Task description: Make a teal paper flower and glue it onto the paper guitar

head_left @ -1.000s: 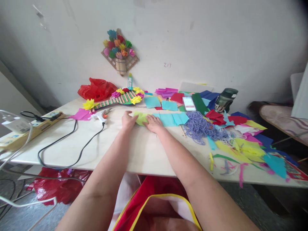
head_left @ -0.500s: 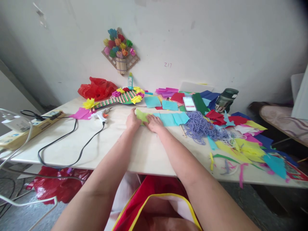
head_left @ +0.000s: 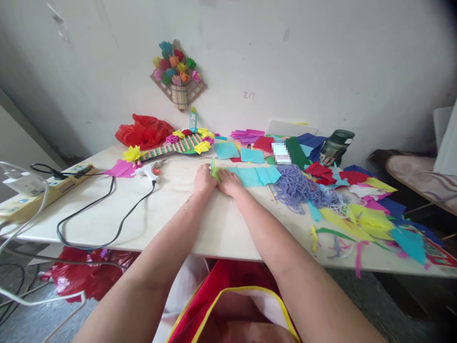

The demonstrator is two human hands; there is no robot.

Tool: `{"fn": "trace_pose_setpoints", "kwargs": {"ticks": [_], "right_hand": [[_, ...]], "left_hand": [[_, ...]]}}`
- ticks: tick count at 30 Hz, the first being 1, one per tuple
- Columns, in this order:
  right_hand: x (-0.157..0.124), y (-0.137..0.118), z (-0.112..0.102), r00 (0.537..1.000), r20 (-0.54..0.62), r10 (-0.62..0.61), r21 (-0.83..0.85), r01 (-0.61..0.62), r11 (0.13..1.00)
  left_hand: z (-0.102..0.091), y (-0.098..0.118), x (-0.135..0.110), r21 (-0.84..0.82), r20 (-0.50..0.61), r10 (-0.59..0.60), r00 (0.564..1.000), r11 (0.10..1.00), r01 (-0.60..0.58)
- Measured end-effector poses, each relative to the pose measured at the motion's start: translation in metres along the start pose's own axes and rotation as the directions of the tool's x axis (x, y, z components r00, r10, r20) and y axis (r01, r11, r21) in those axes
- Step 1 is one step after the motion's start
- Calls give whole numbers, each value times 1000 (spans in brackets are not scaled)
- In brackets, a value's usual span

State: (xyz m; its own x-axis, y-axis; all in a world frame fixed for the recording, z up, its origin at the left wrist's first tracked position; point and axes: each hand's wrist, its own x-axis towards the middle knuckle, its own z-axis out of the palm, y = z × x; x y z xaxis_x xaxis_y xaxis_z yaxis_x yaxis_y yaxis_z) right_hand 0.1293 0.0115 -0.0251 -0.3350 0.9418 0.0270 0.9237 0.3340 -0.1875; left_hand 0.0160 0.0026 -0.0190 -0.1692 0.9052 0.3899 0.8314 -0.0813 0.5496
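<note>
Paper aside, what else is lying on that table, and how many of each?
Hot glue gun: 1
Glue bottle: 1
Power strip: 1
Red plastic bag: 1
Dark green jar: 1
Purple bead heap: 1
Total: 6

Left hand (head_left: pixel 204 180) and right hand (head_left: pixel 229 183) meet mid-table (head_left: pixel 214 224) on a paper (head_left: pixel 214 170). A glue gun (head_left: pixel 148 170) lies to their left, a power strip (head_left: pixel 43 190) farther left; yarn (head_left: pixel 298 188) and scraps (head_left: pixel 364 219) lie to the right; a plaque (head_left: pixel 177 76) hangs on the wall (head_left: pixel 321 57) behind.
</note>
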Motion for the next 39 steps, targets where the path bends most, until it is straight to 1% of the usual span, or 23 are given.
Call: {"fn": "trace_pose_setpoints", "kwargs": {"ticks": [5, 10, 16, 21, 28, 33, 39], "right_hand": [[1, 1, 1, 1000, -9, -5, -7, 5, 1000], [-1, -1, 0, 1000, 0, 6, -5, -6, 1000], [0, 0, 1, 1000, -13, 3, 21, -3, 1000], [3, 0, 2, 1000, -2, 10, 16, -10, 1000], [3, 0, 2, 999, 21, 27, 3, -27, 1000], [6, 1, 4, 999, 18, 27, -18, -27, 999], [6, 2, 5, 1000, 9, 14, -42, -14, 999]], "left_hand": [[2, -5, 1, 93, 33, 63, 997, 994, -66], [1, -4, -2, 169, 35, 65, 997, 983, -70], [1, -5, -1, 203, 155, 163, 974, 960, -193], [2, -5, -2, 204, 223, 120, 967, 965, -167], [4, -4, -4, 226, 283, 121, 951, 956, -189], [6, -4, -3, 258, 317, 137, 938, 940, -225], [8, -6, -2, 264, 330, 123, 936, 940, -216]]}}
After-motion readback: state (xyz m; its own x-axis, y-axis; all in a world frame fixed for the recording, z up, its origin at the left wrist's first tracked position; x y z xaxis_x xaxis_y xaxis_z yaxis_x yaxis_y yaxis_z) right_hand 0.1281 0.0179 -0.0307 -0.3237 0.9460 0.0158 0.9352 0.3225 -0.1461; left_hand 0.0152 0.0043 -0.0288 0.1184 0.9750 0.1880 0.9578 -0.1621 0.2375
